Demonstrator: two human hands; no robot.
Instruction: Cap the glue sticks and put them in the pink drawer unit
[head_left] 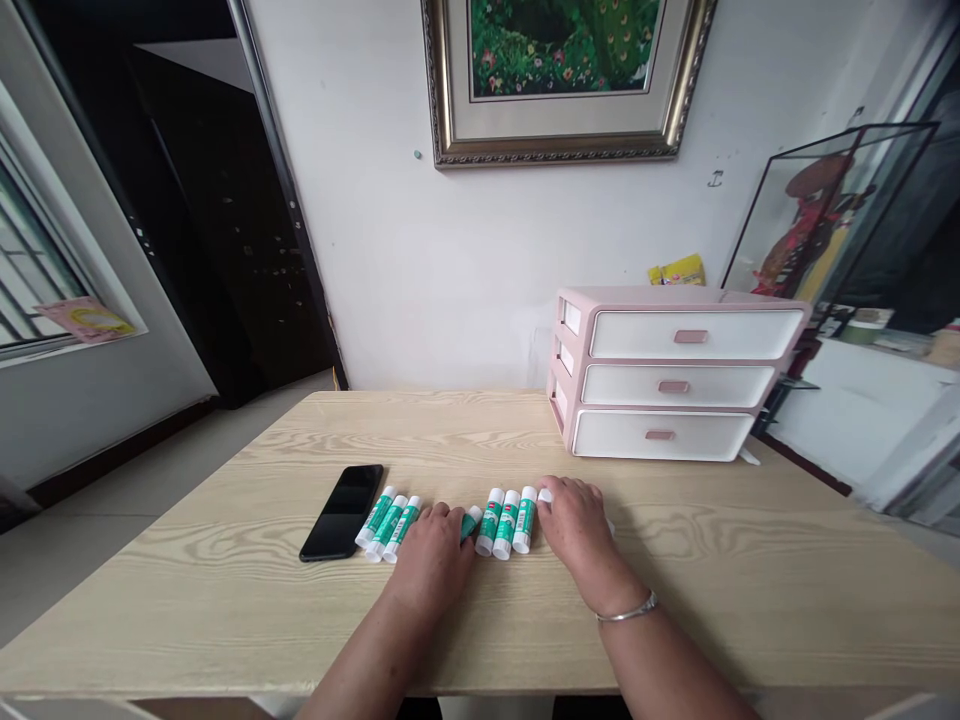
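White-and-green glue sticks lie side by side in a row on the wooden table. Three glue sticks (389, 524) are at the left, beside a black phone (343, 514). My left hand (435, 555) is closed over the row just right of them; a tilted glue stick (470, 522) pokes out beside its fingers. Three more glue sticks (506, 522) lie uncovered between my hands. My right hand (576, 530), with a silver bracelet on the wrist, curls over the right end of the row. A white glue stick end (545, 495) shows at its fingertips; the rest is hidden.
A pink-and-white three-drawer cabinet (675, 385) stands at the back right of the table (247, 590), near the wall. A yellow packet (677, 270) shows behind its top. To the right is a glass case (810, 215); a framed picture (559, 145) hangs above.
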